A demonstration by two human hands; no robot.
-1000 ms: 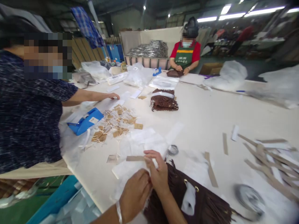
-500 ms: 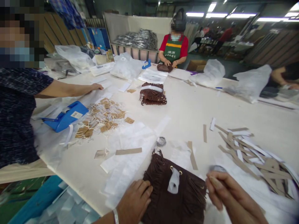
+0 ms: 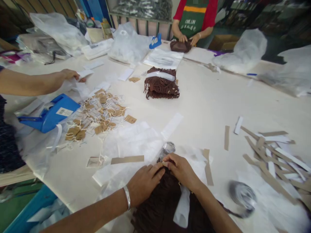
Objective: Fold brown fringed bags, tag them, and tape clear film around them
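A dark brown fringed bag [image 3: 157,210] lies on the table in front of me, with a rolled white wrap [image 3: 182,207] at its eyelets. My left hand [image 3: 145,183], a silver bangle on its wrist, pinches the bag's far left corner. My right hand [image 3: 181,170] reaches across the bag, its fingers closed at that same corner, touching the left fingertips. The exact part pinched is hidden by the fingers. Just beyond them lies a shiny grey plastic-wrapped coil [image 3: 168,147]. A similar coil [image 3: 243,197], blurred, sits right of the bag, a dark strap leading to it.
Brown and white strips [image 3: 274,158] are heaped at right. At left are tangled tags [image 3: 102,113], a blue tape dispenser [image 3: 52,113] and a co-worker's arm [image 3: 36,82]. Stacked brown fringed bags [image 3: 161,84] stand mid-table. Another co-worker handles a brown item [image 3: 181,46] across the table.
My right hand has moved from the bag's right side to its far left corner, meeting my left hand, which has shifted up there. The view has tilted down.
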